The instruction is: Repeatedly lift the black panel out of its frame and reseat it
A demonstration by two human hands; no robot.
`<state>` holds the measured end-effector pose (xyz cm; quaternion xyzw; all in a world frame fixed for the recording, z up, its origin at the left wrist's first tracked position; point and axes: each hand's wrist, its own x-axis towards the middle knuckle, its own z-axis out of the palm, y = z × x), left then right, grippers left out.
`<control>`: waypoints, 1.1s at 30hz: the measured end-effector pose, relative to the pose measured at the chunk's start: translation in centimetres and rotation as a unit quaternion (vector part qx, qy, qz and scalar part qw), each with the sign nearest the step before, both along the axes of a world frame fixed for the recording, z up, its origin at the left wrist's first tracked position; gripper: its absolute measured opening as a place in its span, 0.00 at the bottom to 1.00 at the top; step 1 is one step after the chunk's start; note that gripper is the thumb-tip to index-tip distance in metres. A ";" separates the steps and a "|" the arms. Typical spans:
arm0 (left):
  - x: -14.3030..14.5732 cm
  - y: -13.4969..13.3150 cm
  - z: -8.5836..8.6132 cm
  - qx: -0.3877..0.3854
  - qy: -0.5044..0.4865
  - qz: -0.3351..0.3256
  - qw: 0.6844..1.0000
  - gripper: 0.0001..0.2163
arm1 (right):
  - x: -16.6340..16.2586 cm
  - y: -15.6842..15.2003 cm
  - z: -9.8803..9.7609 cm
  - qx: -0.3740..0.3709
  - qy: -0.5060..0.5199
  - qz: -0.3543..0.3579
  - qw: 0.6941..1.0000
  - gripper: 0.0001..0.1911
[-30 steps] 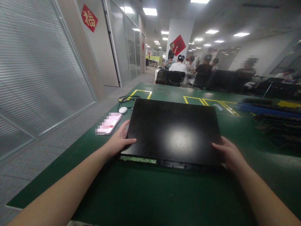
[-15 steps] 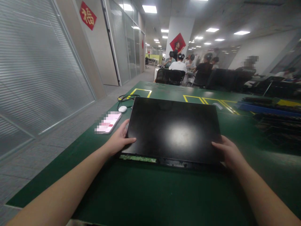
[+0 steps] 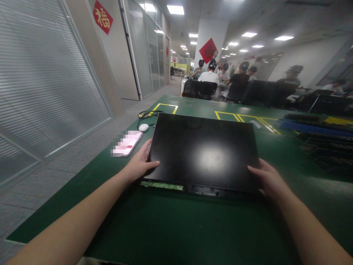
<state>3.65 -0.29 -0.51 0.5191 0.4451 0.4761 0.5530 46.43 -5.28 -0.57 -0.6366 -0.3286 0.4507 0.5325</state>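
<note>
Pink-lit phone (image 3: 131, 142) and white rounded gadget (image 3: 143, 127) sit left of the grip. Left hand (image 3: 141, 162): thumb on face, fingers at edge, pinching the black panel (image 3: 204, 147), which sits between both hands. Panel barely shifted in the last second; reads as a steady hold. Beyond it, standing person (image 3: 213, 58) has moved to the red sign's (image 3: 206, 50) right side. Right hand (image 3: 268, 176) pinches the opposite edge, fingers partly hidden.

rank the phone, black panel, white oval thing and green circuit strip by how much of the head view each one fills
1. Black panel, by far
2. Phone, partly pixelated
3. Green circuit strip, longer than the phone but much thinner
4. White oval thing
</note>
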 end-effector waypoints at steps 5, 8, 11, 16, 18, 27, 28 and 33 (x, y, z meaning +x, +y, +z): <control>-0.1 0.0 0.0 -0.014 -0.010 0.004 1.000 0.49 | 0.1 0.1 -0.1 0.000 -0.007 0.007 1.000 0.26; -0.1 0.0 0.0 -0.028 -0.016 -0.002 0.999 0.49 | 0.1 0.0 -0.1 0.002 -0.007 0.012 1.000 0.26; -0.1 0.0 0.0 -0.024 -0.014 -0.011 1.000 0.49 | 0.1 0.0 -0.1 -0.007 -0.006 0.011 1.000 0.26; 0.0 0.0 0.0 -0.017 0.001 -0.021 1.000 0.48 | 0.3 0.2 -0.4 -0.008 -0.002 0.012 1.000 0.23; 0.0 0.0 0.0 -0.019 0.002 -0.019 1.000 0.48 | 0.3 0.2 -0.4 -0.008 -0.007 0.005 1.000 0.22; -0.1 0.0 0.0 -0.016 0.018 -0.013 1.000 0.49 | 0.3 0.2 -0.3 -0.009 0.004 0.003 1.000 0.26; -0.1 0.0 -0.1 -0.015 0.018 -0.012 1.000 0.49 | 0.3 0.2 -0.4 -0.007 0.002 0.002 1.000 0.26; 0.0 0.1 -0.3 -0.020 0.005 0.000 1.000 0.49 | 0.3 0.2 -0.5 -0.004 -0.006 0.003 1.000 0.26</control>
